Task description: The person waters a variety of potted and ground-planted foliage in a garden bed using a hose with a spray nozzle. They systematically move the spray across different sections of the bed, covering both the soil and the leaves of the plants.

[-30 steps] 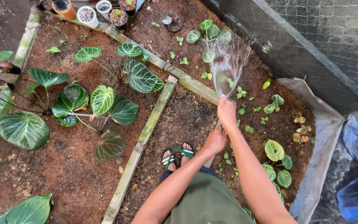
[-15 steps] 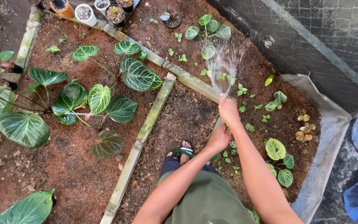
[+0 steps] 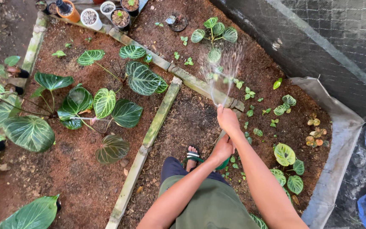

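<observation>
The green hose (image 3: 223, 163) runs low over the soil by the person's foot, bendy and likely wet and slick, so it is best held near its end. The right hand (image 3: 227, 119) closes around that end, fanning spray (image 3: 222, 72) over small leafy plants (image 3: 215, 29). The left hand (image 3: 222, 148) closes on the hose farther back.

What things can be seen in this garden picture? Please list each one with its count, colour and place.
Water spray: one, whitish, fanning out ahead of the right hand.
Green hose: one, under the left hand.
Big veined leaves: many, dark green, left bed.
Small seedlings: many, green, right bed.
Pots: several, white, orange and dark, top edge.
Wooden borders: pale, between beds.
Grey sheet: one, right edge.
Foot in sandal: one, on soil.
Right hand: gripping the nozzle end.
Left hand: holding the hose.
</observation>
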